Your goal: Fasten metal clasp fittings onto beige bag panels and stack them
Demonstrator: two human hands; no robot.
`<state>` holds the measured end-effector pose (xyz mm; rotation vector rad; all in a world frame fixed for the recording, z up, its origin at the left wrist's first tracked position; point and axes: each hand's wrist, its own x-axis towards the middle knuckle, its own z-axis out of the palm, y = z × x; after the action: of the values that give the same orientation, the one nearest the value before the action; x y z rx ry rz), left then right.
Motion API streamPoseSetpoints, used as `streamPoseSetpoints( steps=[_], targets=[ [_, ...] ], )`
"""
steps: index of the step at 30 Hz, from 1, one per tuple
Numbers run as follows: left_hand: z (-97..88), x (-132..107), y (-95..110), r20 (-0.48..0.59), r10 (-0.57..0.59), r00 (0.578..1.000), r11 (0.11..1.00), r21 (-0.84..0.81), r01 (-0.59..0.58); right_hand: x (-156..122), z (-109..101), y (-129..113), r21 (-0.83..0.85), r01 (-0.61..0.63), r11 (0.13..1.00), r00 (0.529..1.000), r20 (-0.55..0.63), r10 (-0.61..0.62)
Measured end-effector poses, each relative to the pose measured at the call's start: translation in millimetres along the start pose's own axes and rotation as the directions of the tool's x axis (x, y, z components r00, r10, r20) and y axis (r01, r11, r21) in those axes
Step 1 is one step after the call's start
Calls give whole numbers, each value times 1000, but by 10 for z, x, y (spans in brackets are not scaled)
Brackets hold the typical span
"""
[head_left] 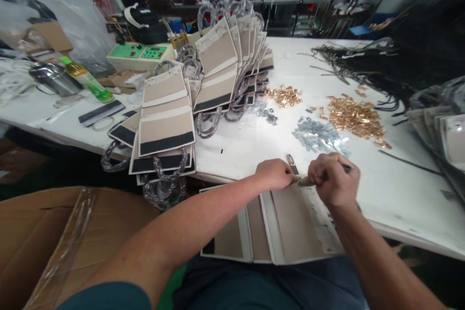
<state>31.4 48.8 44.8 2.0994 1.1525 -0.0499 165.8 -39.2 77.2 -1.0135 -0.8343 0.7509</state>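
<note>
A beige bag panel with white borders (286, 225) lies open across my lap, its top edge against the white table (392, 189). My left hand (275, 174) is closed and pinches that top edge beside a small metal clasp (291, 162). My right hand (334, 179) is curled into a fist on the same edge, gripping a thin dark tool or strap that sticks out to the right.
Stacks of finished beige bags with plastic-wrapped handles (203, 87) fan across the table's left. Gold metal clips (354, 116) and silver pieces (317, 135) lie in heaps. Black straps (366, 60) lie far right. An open cardboard box (39, 237) stands lower left. A person sits far left.
</note>
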Motion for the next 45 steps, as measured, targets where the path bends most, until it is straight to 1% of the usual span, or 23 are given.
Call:
streamPoseSetpoints(
  steps=[3, 5, 6, 7, 8, 9, 11, 12, 13, 15, 18, 21, 23, 27, 30, 33, 35, 36, 38, 40, 41, 43, 45],
  targets=[
    [-15, -72, 19, -11, 23, 1000, 1000, 12, -23, -11, -61, 171, -28, -3, 1000, 1000, 17, 4],
    [45, -235, 20, -132, 103, 986, 994, 33, -99, -6, -106, 228, -91, -1, 996, 1000, 29, 4],
    [109, -361, 13, -218, 167, 961, 986, 60, -158, -4, -124, 238, -125, -3, 992, 1000, 29, 7],
    [195, -514, 2, -302, 247, 921, 968, 109, -224, -2, -137, 238, -154, -6, 988, 999, 30, 11],
    [300, -687, -13, -335, 339, 879, 940, 171, -297, -2, -143, 233, -177, -7, 984, 999, 32, 13],
    [419, -869, -31, -324, 424, 845, 903, 227, -366, -1, -143, 225, -191, -7, 982, 999, 29, 13],
    [658, -1207, -68, -196, 553, 810, 819, 304, -486, 3, -126, 206, -205, -10, 979, 1000, 24, 15],
    [762, -1338, -85, -107, 577, 810, 786, 341, -515, 7, -115, 196, -215, -13, 977, 1000, 24, 18],
    [843, -1434, -101, -50, 574, 817, 769, 376, -517, 12, -104, 184, -226, -15, 974, 999, 25, 21],
    [919, -1519, -134, 28, 550, 835, 745, 436, -505, 17, -99, 151, -251, -15, 968, 999, 37, 25],
    [829, -1486, -205, 63, 535, 842, 719, 488, -494, -12, -146, 74, -283, -10, 959, 997, 71, 32],
    [651, -1449, -282, 47, 524, 850, 711, 525, -467, -96, -218, -19, -322, -21, 946, 996, 75, 48],
    [577, -1454, -292, 39, 522, 852, 704, 545, -456, -167, -243, -85, -380, -40, 924, 994, 77, 75],
    [576, -1475, -187, 67, 529, 846, 689, 548, -474, -264, -223, -227, -487, -70, 871, 983, 115, 143],
    [591, -1472, -101, 54, 519, 853, 703, 541, -462, -250, -191, -328, -535, -54, 843, 977, 148, 156],
    [554, -1461, -100, 33, 545, 838, 690, 549, -471, -134, -160, -366, -626, 0, 780, 965, 203, 164],
    [534, -1436, -153, 29, 575, 818, 661, 572, -485, 11, -124, -319, -712, 52, 700, 952, 247, 181],
    [539, -1412, -193, 32, 593, 804, 638, 591, -494, 105, -97, -271, -769, 81, 634, 943, 265, 200],
    [595, -1332, -294, 35, 641, 767, 575, 640, -510, 326, -23, -130, -875, 133, 465, 927, 275, 254],
    [724, -1206, -411, -11, 707, 707, 503, 710, -493, 582, 80, 54, -938, 156, 310, 917, 254, 306],
    [812, -1129, -470, -53, 744, 666, 473, 746, -469, 718, 140, 156, -953, 160, 259, 914, 242, 325],
    [1014, -950, -571, -160, 807, 569, 441, 804, -398, 995, 272, 370, -967, 156, 202, 911, 220, 348],
    [1218, -754, -633, -233, 831, 505, 444, 825, -350, 1271, 412, 585, -978, 152, 143, 908, 196, 370]
  ],
)
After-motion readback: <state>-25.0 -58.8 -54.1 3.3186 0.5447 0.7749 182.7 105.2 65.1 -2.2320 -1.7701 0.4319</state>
